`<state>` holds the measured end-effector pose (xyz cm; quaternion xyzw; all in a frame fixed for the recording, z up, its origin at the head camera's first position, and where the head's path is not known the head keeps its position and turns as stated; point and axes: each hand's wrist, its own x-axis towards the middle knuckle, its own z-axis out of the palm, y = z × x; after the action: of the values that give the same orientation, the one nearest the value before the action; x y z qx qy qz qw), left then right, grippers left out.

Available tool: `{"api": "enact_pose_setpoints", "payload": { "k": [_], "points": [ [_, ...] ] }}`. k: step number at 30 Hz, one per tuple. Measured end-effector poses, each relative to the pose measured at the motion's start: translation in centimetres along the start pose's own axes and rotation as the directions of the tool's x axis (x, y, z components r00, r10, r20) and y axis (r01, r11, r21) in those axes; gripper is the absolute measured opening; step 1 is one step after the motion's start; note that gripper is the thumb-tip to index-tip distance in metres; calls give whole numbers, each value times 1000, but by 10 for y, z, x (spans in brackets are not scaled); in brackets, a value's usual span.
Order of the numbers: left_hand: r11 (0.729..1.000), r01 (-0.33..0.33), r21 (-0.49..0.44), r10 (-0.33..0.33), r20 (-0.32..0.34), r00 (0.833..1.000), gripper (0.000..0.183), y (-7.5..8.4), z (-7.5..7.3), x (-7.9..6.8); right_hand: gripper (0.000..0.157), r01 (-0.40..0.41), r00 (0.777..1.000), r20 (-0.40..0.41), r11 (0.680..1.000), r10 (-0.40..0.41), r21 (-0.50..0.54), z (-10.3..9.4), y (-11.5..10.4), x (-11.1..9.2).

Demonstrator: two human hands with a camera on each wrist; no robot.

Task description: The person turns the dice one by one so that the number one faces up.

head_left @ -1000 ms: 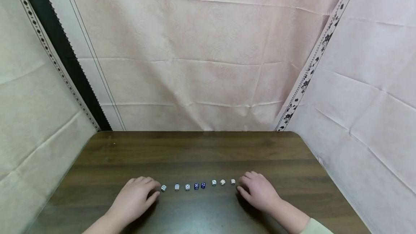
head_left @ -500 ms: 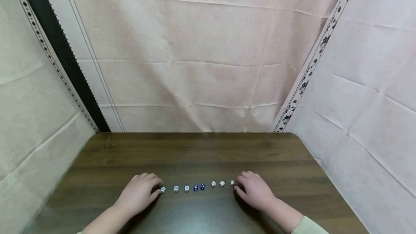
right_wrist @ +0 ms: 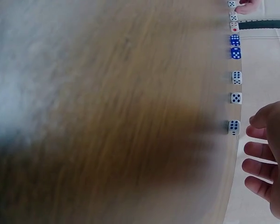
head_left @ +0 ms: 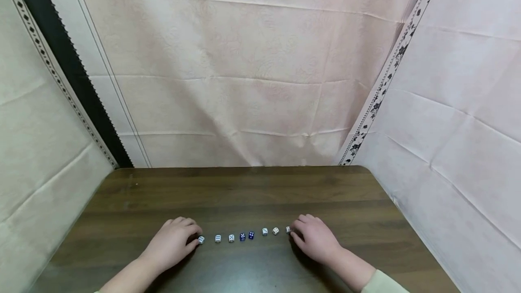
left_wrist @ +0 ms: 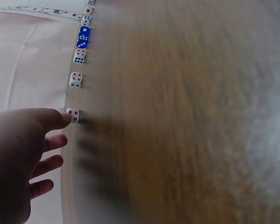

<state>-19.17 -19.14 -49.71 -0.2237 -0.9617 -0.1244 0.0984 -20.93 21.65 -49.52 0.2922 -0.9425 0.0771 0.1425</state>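
Note:
Several small dice lie in a loose row across the table, with two blue dice [head_left: 242,237] [head_left: 251,235] in the middle and white dice [head_left: 217,238] [head_left: 265,231] to either side. At the row's left end my left hand [head_left: 172,243] has its thumb tip right at the outermost white die [left_wrist: 74,115], overlapping its edge in the left wrist view; the index fingertip is hidden there, the other fingers loosely bent. My right hand [head_left: 315,238] is beside the right-end white die [right_wrist: 234,127]. In the right wrist view a small gap separates thumb and die, and the fingers are relaxed.
The dark wooden table [head_left: 244,193] has rounded far corners. Pale cloth [head_left: 244,80] hangs behind it, with more cloth on the left [head_left: 40,171] and right [head_left: 447,103] sides. A dark strip [head_left: 81,67] runs down the back left.
Both hands have edged inward toward the end dice, the left thumb now at its die and the right fingers partly covering theirs in the head view. The head view has shifted slightly.

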Motion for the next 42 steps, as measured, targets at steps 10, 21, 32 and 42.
{"api": "enact_pose_setpoints", "payload": {
  "k": [10, 21, 32, 42],
  "points": [
    [1000, 15, 8, -15, 20, 1000, 11, 3, 2, -1, 6, 1, 1000, 17, 1000, -2, 12, -3, -4, 5],
    [998, 54, -18, -53, 26, 998, 12, 2, 7, 0, 5, 12, 1000, -17, 1000, -12, 15, 2, 1, 6],
    [993, 86, -82, -83, 45, 996, 13, -1, 9, 1, 6, -8, 1000, 21, 1000, 8, 21, 4, 2, 9],
    [990, 88, -111, -83, 52, 995, 13, -1, 7, 1, 4, -22, 999, 32, 998, 20, 57, 7, 2, 13]
  ]
}}
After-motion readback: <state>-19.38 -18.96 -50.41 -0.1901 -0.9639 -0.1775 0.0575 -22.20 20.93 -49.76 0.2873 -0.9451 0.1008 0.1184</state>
